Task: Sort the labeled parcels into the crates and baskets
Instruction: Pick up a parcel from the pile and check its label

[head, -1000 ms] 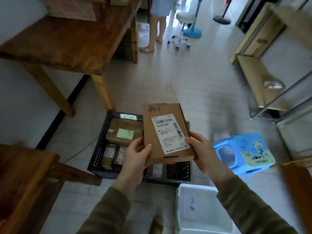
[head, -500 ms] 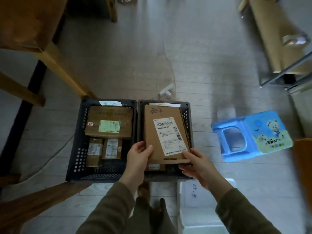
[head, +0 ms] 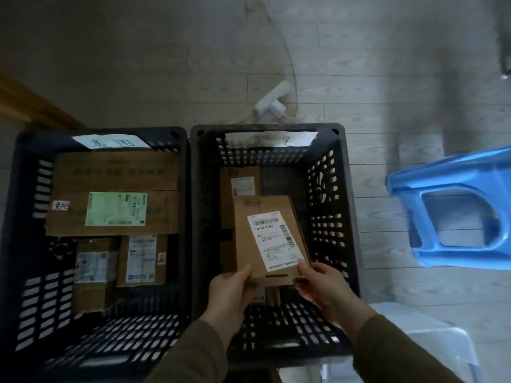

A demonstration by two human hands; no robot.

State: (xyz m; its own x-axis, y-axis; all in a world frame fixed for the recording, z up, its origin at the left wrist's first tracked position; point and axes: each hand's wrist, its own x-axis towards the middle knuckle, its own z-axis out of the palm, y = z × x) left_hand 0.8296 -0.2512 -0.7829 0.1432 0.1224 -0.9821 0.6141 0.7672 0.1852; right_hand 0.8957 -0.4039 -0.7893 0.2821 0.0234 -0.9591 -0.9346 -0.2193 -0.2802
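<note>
With my left hand [head: 229, 294] and right hand [head: 323, 288] pinching the parcel [head: 272, 239] by its near edge, I'd lower it flat into the crate [head: 326, 205], then let go.

On the floor [head: 166, 64], the left crate [head: 16, 189], holding boxes [head: 110, 194], is sitting against the right crate [head: 343, 161], where a parcel [head: 265, 239] is overlapping a box [head: 237, 183], a stool [head: 456, 172] standing rightward.

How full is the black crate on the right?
Nearly empty: the right crate has a brown parcel on its bottom, with bare floor beside it.
</note>
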